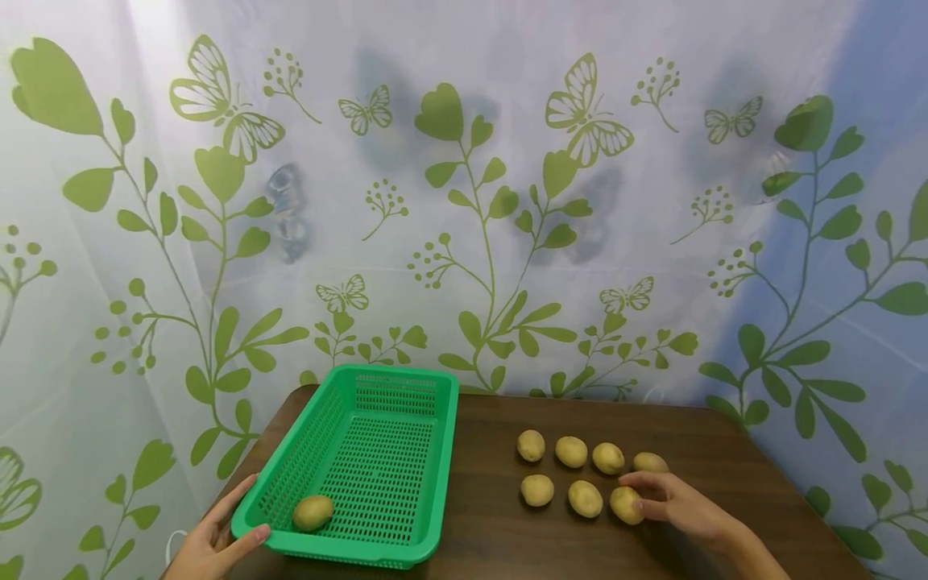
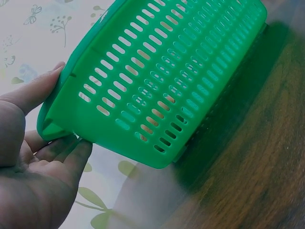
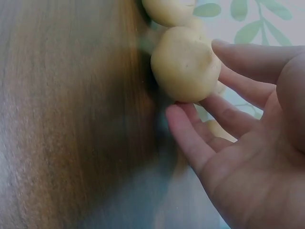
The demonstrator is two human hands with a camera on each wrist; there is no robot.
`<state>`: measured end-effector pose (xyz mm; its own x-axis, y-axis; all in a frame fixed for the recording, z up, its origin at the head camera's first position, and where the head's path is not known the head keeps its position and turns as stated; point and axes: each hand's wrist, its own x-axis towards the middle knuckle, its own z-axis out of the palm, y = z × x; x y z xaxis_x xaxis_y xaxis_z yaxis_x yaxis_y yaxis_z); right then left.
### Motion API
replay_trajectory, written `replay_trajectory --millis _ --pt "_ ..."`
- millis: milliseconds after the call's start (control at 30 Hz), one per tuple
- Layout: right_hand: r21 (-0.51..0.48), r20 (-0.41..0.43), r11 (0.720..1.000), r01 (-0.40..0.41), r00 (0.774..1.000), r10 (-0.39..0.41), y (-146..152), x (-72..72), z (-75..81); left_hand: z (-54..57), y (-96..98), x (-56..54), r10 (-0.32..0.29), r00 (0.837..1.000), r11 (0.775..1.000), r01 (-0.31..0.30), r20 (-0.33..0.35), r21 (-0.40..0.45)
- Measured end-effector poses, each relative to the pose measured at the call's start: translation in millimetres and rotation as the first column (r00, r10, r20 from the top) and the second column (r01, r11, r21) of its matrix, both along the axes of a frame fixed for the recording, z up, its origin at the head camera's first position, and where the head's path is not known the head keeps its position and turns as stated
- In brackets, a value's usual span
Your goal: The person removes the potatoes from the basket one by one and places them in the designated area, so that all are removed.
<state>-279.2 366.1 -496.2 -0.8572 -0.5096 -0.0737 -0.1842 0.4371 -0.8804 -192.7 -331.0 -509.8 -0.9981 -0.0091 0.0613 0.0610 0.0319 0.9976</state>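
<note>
At the table's left stands a green plastic basket [image 1: 445, 451] with slotted walls, one potato [image 1: 313, 512] lying in its near left corner. My left hand [image 1: 213, 541] grips the basket's near left corner. In the left wrist view, that hand's thumb [image 2: 40, 88] lies on the outer rim and its fingers curl under it. Over on the right, my right hand [image 1: 677, 506] holds the rightmost potato [image 1: 625, 505] of the near row between thumb and fingers. The right wrist view shows this potato [image 3: 186, 64] close up, another potato [image 3: 167, 10] just beyond it.
More potatoes lie in two rows on the dark wooden table [image 1: 493, 540]; one at the far row's right end [image 1: 650, 462] sits just behind my right hand. A curtain [image 1: 500, 201] printed with green leaves and butterflies hangs behind the table and along its sides.
</note>
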Motion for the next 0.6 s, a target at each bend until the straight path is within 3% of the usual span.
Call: replay_trajectory --millis 400,600 --pt "-0.014 -0.010 1.000 0.005 1.000 -0.005 2.1 -4.6 3.4 -1.5 -0.8 0.9 0.009 1.000 1.000 -0.009 0.009 -0.015" --pt "-0.007 -0.057 1.000 -0.014 0.998 0.014 -1.0 -5.3 11.7 -0.1 -0.1 0.2 0.006 1.000 0.999 -0.006 0.008 -0.043"
